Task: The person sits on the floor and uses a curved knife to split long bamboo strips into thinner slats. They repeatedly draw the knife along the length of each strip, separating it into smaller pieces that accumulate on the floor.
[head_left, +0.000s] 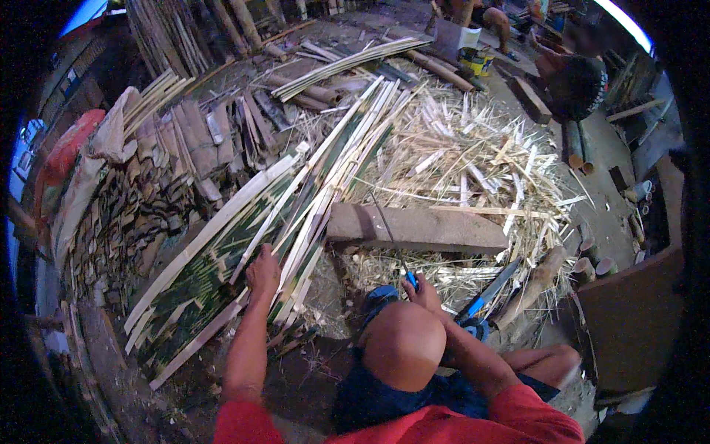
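Note:
My left hand (pixel 264 272) is closed over a pale bamboo strip (pixel 203 337) at the near edge of a slanting pile of split green-and-cream bamboo strips (pixel 222 255); its fingertips are partly hidden. In front of my bent knee, my right hand (pixel 424 294) grips the blue handle of a long, thin-bladed knife (pixel 390 231). The blade points away and to the left, crossing the front of a thick wooden block (pixel 436 228). Several strips rest near the block's left end.
Pale shavings (pixel 481 163) heap behind the block. A second, broader blue-handled knife (pixel 492 290) lies by a short log (pixel 531 287). Stacked bark-like pieces (pixel 137 200) fill the left. Another person (pixel 577 81) sits far right, near a yellow can (pixel 477 62). A brown panel (pixel 629 318) stands nearby.

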`<state>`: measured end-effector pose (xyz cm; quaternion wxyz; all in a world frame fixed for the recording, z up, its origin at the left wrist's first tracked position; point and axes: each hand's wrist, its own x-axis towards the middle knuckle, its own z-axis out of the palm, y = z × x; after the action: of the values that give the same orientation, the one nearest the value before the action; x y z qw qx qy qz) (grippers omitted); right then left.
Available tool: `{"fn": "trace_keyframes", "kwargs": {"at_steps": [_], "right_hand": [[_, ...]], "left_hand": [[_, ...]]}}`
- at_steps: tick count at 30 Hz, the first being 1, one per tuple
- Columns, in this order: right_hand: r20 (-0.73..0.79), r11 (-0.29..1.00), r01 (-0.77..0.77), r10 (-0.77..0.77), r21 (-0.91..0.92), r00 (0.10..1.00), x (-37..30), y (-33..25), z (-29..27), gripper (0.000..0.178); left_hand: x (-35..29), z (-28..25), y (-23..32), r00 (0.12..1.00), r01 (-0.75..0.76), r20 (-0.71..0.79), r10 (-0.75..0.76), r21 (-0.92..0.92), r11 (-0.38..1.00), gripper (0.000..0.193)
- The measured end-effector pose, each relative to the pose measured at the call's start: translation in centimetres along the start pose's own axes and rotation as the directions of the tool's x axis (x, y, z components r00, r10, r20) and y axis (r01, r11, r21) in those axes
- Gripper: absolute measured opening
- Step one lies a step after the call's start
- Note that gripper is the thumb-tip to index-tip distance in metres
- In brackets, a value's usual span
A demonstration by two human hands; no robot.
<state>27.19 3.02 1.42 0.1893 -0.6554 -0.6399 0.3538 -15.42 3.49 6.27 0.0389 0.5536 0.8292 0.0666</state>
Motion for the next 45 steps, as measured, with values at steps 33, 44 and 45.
{"fn": "trace_keyframes", "kwargs": {"at_steps": [33, 44, 45], "right_hand": [[0.087, 0.900, 0.085, -0.053, -0.428, 0.995, -1.3, -0.1, -12.2, 0.045], [0.107, 0.841, 0.120, -0.074, -0.528, 0.991, -1.4, -0.7, -12.4, 0.045], [0.139, 0.881, 0.143, -0.089, -0.452, 0.986, -1.3, -0.8, -12.5, 0.043]], "left_hand": [[-9.6, 5.3, 20.3, 0.469, 0.205, 0.501, 0.727, -0.863, 0.462, 0.023], [-9.9, 2.4, 21.4, 0.401, 0.562, 0.791, 0.461, -0.610, 0.558, 0.024], [-10.1, 2.5, 21.1, 0.423, 0.564, 0.750, 0.509, -0.657, 0.500, 0.024]]}}
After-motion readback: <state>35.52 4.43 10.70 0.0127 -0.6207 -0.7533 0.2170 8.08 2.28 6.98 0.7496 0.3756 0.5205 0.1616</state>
